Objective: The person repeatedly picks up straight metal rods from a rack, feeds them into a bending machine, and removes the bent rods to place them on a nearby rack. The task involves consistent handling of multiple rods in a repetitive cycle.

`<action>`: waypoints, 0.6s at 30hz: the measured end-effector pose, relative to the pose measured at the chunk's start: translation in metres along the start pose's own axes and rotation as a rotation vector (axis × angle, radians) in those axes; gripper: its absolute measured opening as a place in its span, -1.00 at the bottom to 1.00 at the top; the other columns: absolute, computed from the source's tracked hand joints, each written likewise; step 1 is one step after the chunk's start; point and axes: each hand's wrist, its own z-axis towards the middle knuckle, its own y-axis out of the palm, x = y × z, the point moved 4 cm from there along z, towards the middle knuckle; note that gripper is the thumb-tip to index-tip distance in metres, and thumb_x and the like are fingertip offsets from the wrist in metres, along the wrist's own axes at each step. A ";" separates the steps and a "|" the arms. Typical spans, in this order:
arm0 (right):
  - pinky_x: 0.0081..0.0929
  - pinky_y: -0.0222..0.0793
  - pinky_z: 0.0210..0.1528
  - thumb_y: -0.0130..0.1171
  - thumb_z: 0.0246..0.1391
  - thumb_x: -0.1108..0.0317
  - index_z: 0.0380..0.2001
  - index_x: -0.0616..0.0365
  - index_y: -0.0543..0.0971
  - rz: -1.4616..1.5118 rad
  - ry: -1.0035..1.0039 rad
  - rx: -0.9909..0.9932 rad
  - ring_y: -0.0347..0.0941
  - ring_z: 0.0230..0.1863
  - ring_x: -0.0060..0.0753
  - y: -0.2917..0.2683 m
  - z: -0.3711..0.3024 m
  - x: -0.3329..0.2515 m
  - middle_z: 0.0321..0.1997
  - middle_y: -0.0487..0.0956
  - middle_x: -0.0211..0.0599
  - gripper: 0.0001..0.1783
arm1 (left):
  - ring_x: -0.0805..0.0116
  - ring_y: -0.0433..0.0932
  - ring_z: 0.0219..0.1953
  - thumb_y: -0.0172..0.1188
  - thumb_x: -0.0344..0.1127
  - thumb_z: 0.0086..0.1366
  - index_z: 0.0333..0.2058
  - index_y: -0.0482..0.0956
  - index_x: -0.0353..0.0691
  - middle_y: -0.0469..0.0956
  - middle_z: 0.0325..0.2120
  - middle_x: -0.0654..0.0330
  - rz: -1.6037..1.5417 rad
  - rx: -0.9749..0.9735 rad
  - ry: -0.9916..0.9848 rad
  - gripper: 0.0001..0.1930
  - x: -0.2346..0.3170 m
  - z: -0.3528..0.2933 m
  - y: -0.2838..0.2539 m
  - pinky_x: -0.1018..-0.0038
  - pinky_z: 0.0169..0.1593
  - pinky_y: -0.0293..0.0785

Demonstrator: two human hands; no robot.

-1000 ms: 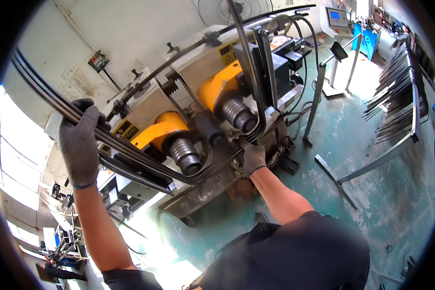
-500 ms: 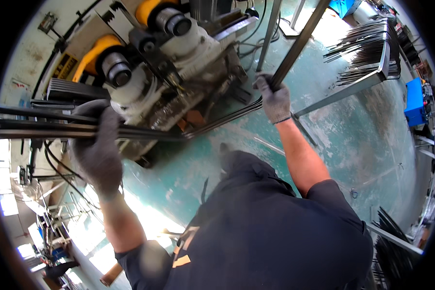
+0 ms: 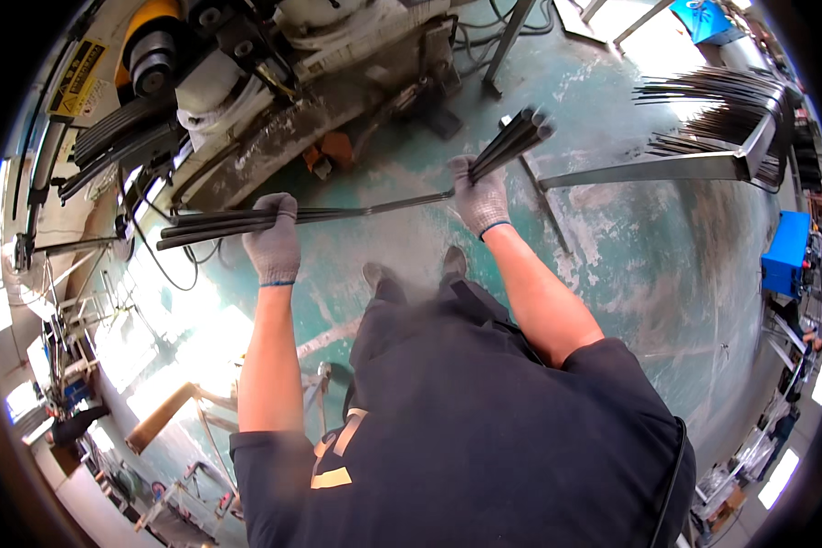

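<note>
A bundle of long, dark metal rods [image 3: 324,214] stretches across in front of my body, held in both hands. My left hand [image 3: 272,242], in a grey knit glove, is closed around its left part, and several rod ends stick out beyond the fist. Gloved the same way, my right hand [image 3: 479,199] grips the right part, where the rods angle up and away with their ends blurred. Between my hands the bundle looks thinner. Below it my shoes show on the green floor.
A machine [image 3: 292,128] with a dirty, heavy base stands ahead on the left, with dark bars [image 3: 123,137] on its near side. To the right, a metal rack [image 3: 648,170] holds many thin dark rods. A blue box [image 3: 785,253] stands at far right; a wooden-topped stand [image 3: 163,418] is at lower left.
Both hands have drawn the bundle closer to my body, and my left hand has moved right, away from the machine. The machine now sits farther up and left in view.
</note>
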 end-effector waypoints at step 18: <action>-0.02 0.52 0.07 -0.07 0.46 0.02 -0.13 0.11 0.68 -0.386 0.032 -0.205 0.63 -0.01 0.15 0.088 -0.136 0.168 -0.09 0.71 0.04 -0.55 | 0.35 0.62 -0.21 0.28 -0.22 0.46 -0.19 0.69 -0.26 0.69 -0.32 0.16 0.135 -0.005 -0.246 -0.80 -0.192 -0.135 -0.014 0.38 -0.01 0.53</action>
